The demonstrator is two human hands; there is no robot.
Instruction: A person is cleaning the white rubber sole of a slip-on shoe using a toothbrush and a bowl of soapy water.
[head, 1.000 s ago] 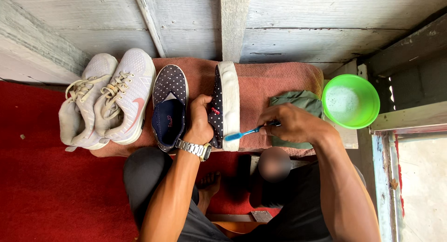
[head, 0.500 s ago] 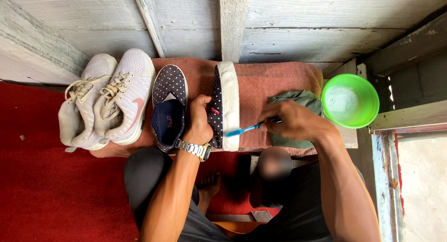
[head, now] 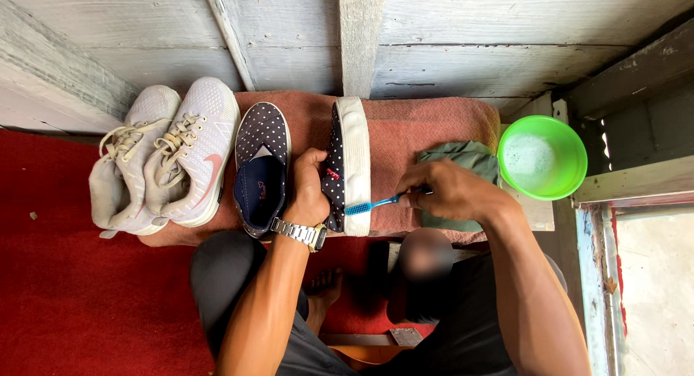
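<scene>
Left hand (head: 309, 189) gripping dotted shoe (head: 345, 166) (on edge); right hand (head: 450, 191) holding toothbrush (head: 372, 204)

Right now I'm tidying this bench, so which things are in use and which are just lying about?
In use:
left hand holding the tilted dotted shoe
right hand with the blue toothbrush
green bowl of soapy water

Lying about:
second dotted shoe
white sneakers
green cloth

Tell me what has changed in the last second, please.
The right hand drew the toothbrush slightly nearer, its bristles now at the sole's near end. The left hand holds the tilted shoe as before; the other shoes and the bowl stayed put.
</scene>
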